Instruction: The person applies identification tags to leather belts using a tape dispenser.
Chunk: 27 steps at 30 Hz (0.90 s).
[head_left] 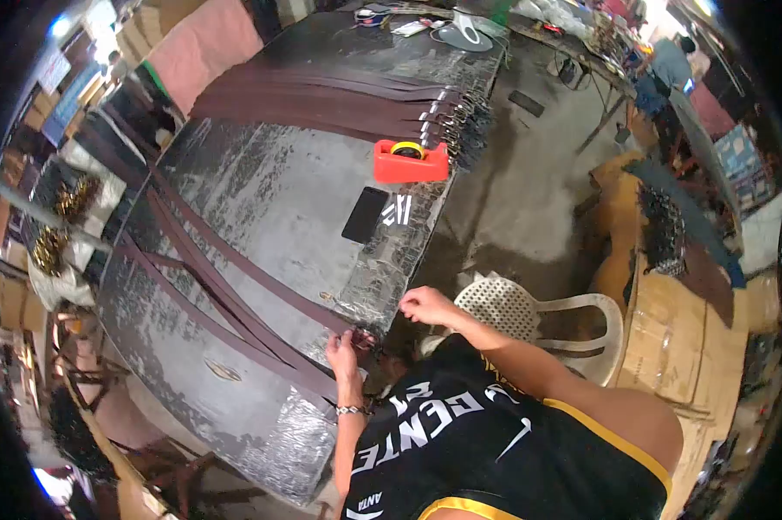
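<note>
My left hand (342, 354), with a beaded bracelet at its wrist, is closed on the end of a dark brown strap (261, 270) at the table's near edge. Small dark metal parts lie against its fingertips. Just to the right, my right hand (425, 306) is raised past the edge in a pinch; anything between its fingertips is too small to make out. More brown straps (207, 282) run away across the table to the left. Beyond my hands lie a black phone (365, 214), white strips (397, 210) and a red tape dispenser (411, 163) with a yellow-cored roll.
A wide pile of brown straps (321, 100) with metal ends covers the far part of the worn black table (295, 165). On the right stand a white plastic chair (499, 305) and cardboard boxes (659, 338). Another person (671, 62) is at the far right.
</note>
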Motion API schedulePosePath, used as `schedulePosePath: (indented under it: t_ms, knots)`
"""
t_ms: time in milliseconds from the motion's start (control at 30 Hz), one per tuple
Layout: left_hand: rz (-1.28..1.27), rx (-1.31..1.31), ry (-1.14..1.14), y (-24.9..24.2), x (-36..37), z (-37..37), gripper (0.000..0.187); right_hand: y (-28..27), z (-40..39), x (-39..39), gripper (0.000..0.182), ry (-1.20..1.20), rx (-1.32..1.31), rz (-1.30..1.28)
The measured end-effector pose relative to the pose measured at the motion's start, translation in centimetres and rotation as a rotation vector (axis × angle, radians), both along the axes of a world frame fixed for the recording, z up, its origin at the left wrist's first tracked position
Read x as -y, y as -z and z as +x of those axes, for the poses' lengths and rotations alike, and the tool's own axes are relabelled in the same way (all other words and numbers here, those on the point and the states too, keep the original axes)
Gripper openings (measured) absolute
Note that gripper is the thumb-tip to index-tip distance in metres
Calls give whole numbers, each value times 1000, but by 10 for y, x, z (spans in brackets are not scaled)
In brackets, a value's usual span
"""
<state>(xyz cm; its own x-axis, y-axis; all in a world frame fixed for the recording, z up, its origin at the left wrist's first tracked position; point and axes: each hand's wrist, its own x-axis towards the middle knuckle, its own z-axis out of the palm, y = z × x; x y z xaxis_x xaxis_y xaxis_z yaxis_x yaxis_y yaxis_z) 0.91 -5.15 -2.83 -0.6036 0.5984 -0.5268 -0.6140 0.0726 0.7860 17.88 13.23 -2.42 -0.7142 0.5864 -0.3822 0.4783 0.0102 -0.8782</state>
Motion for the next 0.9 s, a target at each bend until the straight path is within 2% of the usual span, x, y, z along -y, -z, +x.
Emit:
schedulePosePath:
  t_ms: [67,167,233,300,367,433,500,533,600,700,733,767,833,900]
  knots:
    - [2,37,-68,-4,-8,-6,5,1,27,-13,20,95,65,-69]
    - [-3,10,-219,29,-12,-11,12,-11,47,-33,19,182,99,-47]
    - [4,17,-203,14,-12,-8,9,-28,43,-46,17,188,120,99]
    - [11,16,-169,12,-8,-9,12,-19,36,-69,15,184,46,115]
    - [81,47,-185,41,-2,-14,12,-27,18,-89,15,210,88,122]
    - [85,69,-200,46,-3,-16,11,-34,-2,-106,14,251,37,131]
    - [27,77,-214,40,-5,-19,10,-13,-16,-133,15,248,17,204]
    - [15,90,-158,25,-8,-20,9,0,-23,-144,16,268,11,188]
    - [41,117,-201,17,-22,-23,9,16,-38,-166,20,306,0,154]
    - [34,88,-212,8,-56,-34,9,22,-50,-190,29,238,221,197]
    - [34,88,-226,15,-68,-41,8,38,-52,-196,39,219,259,391]
    - [30,87,-239,17,-81,-46,7,6,-61,-186,44,228,327,539]
    - [32,100,-294,10,-109,-55,7,-20,-68,-186,42,181,352,536]
    - [12,100,-336,5,-135,-61,8,-38,-71,-204,36,65,393,376]
